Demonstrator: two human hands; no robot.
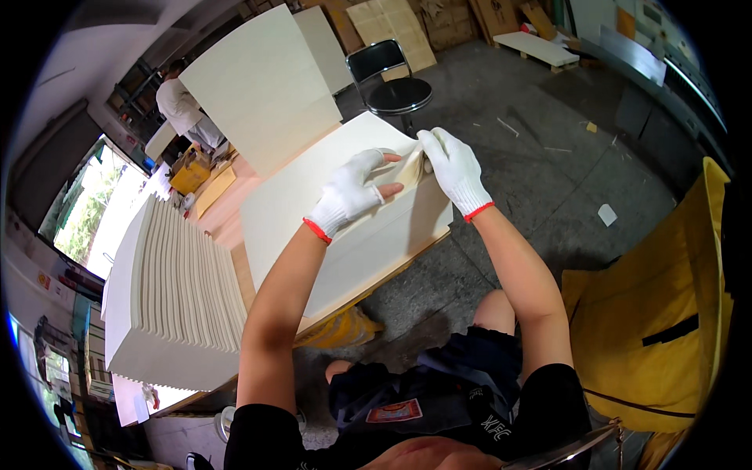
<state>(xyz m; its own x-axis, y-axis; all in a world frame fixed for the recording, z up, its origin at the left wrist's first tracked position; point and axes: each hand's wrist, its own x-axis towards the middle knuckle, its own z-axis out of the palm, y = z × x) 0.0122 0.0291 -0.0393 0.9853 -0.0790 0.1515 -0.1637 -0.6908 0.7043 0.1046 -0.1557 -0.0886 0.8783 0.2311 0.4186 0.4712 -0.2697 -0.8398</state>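
A stack of large white paper sheets [294, 184] lies on the table in front of me. My right hand [453, 166], in a white knit glove with a red cuff, closes on the sheets' edge at the far right corner. Several sheets bend up there, their fanned edges [412, 168] showing between my hands. My left hand [351, 188] wears a matching glove with bare fingertips poking out. It rests over the top sheet, thumb and forefinger spread apart toward the lifted edges. The fingertips of my right hand are partly hidden.
A tall pile of layered white sheets [176, 298] stands at left on the wooden table [239, 168]. Behind rises a big white stack [262, 86]. A black chair [399, 94] stands beyond, a yellow cloth bin [650, 313] at right. Another person [182, 106] works at far left.
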